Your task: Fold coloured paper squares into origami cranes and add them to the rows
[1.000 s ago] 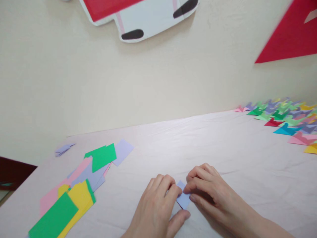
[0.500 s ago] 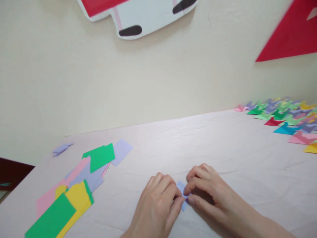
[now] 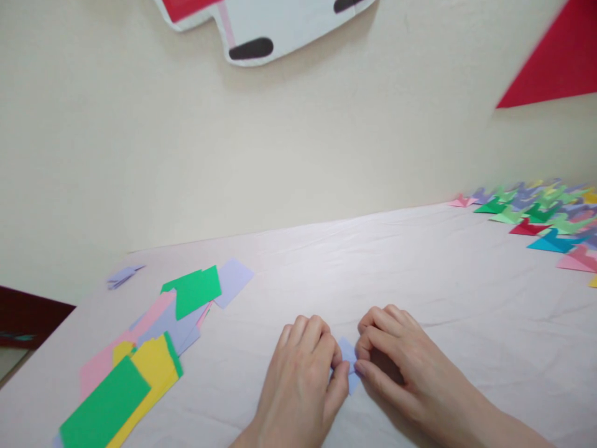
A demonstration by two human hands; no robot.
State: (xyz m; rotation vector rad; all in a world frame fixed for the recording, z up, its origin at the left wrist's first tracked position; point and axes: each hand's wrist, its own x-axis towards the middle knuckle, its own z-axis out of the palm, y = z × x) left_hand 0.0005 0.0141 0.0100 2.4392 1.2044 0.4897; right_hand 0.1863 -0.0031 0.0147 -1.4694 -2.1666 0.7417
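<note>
Both hands are down on the worktop, close in front of the person. The left hand and the right hand meet knuckle to knuckle over one small lilac paper. Fingers curled, thumbs tucked in, each hand is pinching an edge of it and pressing it flat against the cloth.

A second ago a good square of that lilac showed between them, with the left thumb spread wide beneath it. Now the thumb has come in and the hands have closed the gap, so only a sliver peeks out at top and bottom. The paper looks doubled over on itself, a crease being squeezed in, I'd judge.

Away to the left lies a loose spread of flat sheets in green, yellow, pink and lilac, with one green sheet on top at the far end and a small lilac folded scrap beyond it. Far right, against the wall, sits a crowd of folded pieces in many colours, well apart from the hands.
</note>
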